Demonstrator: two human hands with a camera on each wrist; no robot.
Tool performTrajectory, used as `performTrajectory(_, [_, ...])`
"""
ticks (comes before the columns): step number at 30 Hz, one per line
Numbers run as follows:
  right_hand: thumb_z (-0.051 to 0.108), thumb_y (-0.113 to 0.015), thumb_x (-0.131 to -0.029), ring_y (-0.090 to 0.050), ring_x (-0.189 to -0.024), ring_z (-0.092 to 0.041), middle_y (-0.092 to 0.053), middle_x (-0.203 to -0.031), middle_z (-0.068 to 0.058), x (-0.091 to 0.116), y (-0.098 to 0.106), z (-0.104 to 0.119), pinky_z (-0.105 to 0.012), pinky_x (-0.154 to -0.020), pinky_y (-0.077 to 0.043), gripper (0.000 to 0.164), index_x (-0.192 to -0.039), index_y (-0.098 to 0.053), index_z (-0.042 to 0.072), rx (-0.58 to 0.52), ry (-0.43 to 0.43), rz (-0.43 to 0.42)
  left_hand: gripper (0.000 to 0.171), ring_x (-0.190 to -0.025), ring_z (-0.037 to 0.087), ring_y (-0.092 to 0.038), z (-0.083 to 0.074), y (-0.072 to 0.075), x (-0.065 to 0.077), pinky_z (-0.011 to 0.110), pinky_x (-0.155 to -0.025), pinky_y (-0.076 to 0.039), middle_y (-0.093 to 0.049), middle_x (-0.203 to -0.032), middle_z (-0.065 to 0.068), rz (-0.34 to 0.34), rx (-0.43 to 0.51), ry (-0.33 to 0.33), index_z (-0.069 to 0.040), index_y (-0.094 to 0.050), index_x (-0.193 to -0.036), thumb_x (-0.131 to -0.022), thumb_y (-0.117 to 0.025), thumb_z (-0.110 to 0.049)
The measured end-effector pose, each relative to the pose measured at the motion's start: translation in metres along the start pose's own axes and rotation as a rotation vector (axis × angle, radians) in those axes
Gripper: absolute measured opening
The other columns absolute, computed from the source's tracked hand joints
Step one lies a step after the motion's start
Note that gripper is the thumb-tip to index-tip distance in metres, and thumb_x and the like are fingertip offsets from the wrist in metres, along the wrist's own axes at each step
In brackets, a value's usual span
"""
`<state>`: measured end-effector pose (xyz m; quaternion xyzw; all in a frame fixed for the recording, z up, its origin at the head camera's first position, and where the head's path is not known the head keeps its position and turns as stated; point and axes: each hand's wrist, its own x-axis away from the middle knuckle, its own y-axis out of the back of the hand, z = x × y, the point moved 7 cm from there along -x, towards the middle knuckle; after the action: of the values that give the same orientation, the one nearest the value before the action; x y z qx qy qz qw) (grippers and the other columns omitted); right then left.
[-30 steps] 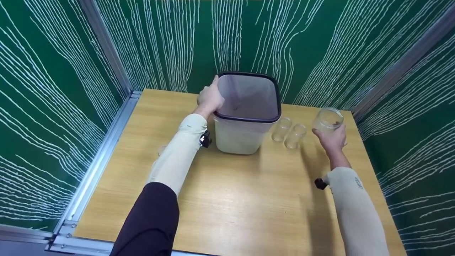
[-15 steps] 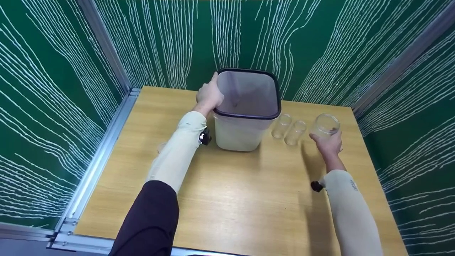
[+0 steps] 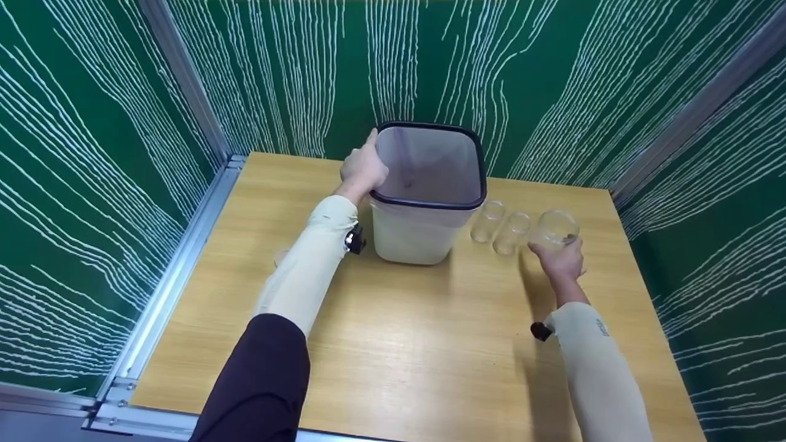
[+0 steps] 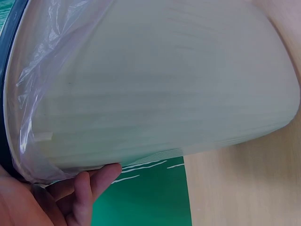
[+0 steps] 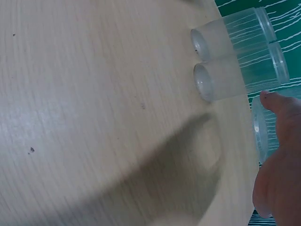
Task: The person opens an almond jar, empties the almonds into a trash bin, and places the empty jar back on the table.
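Note:
My left hand (image 3: pixel 363 164) grips the left side of the dark rim of a whitish waste bin (image 3: pixel 411 236). In the left wrist view its fingers (image 4: pixel 83 193) lie outside the bin wall, just below the rim, where a thin clear bag liner (image 4: pixel 40 101) folds over. My right hand (image 3: pixel 562 261) holds a wide clear jar (image 3: pixel 556 224) upright; in the right wrist view the jar's base (image 5: pixel 259 129) shows beside the thumb. Left of that jar, two narrower clear cups (image 3: pixel 488 222) (image 5: pixel 225 80) stand side by side near the bin.
The wooden table (image 3: pixel 417 362) is closed in by green walls (image 3: pixel 344 67) with white wavy lines. A metal frame rail (image 3: pixel 172 276) runs along its left edge. A small clear object (image 3: pixel 280 255) is mostly hidden behind the left forearm.
My right hand has moved the jar left and slightly nearer to me, closer to the two cups. The left hand and the bin stay in place.

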<state>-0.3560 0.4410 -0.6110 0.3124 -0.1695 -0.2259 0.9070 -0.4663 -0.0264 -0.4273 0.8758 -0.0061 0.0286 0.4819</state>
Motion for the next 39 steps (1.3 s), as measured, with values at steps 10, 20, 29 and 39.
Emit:
performTrajectory(10, [0.065, -0.074, -0.07, -0.032, -0.133, -0.041, -0.032, -0.15, -0.022, 0.002, -0.007, -0.016, -0.053, -0.108, -0.017, 0.117, -0.154, -0.014, 0.01, 0.018, -0.016, -0.04, 0.085, -0.071, 0.022, -0.06, 0.0, -0.001, 0.0, 0.035, -0.06, -0.046, -0.061, -0.091, 0.007, -0.008, 0.004, -0.008, -0.027, -0.007, -0.158, -0.088, -0.054, -0.015])
performTrajectory(20, [0.058, -0.076, -0.073, -0.032, -0.133, -0.044, -0.034, -0.148, -0.025, 0.001, -0.012, -0.021, -0.057, -0.108, -0.015, 0.114, -0.153, -0.014, 0.005, 0.065, -0.01, -0.024, 0.084, -0.068, 0.023, -0.059, 0.0, 0.0, 0.0, 0.035, -0.056, -0.045, -0.06, -0.086, 0.007, -0.005, 0.017, -0.004, -0.027, -0.007, -0.158, -0.088, -0.053, -0.016])
performTrajectory(29, [0.054, -0.074, -0.076, -0.029, -0.135, -0.045, -0.033, -0.149, -0.025, 0.007, -0.02, -0.031, -0.061, -0.108, -0.011, 0.111, -0.153, -0.012, 0.004, 0.071, -0.019, 0.018, 0.083, -0.067, 0.022, -0.06, 0.004, -0.003, 0.003, 0.033, -0.055, -0.044, -0.059, -0.085, 0.006, 0.007, 0.055, -0.001, -0.028, -0.006, -0.158, -0.09, -0.053, -0.016])
performTrajectory(39, [0.057, -0.078, -0.07, -0.034, -0.127, -0.044, -0.038, -0.147, -0.019, 0.015, -0.028, -0.04, -0.06, -0.103, -0.026, 0.107, -0.152, -0.022, 0.013, 0.014, -0.093, 0.025, 0.081, -0.067, 0.022, -0.061, 0.002, -0.001, 0.001, 0.032, -0.056, -0.045, -0.06, -0.095, 0.006, 0.016, 0.061, 0.0, -0.029, -0.006, -0.158, -0.091, -0.052, -0.017])
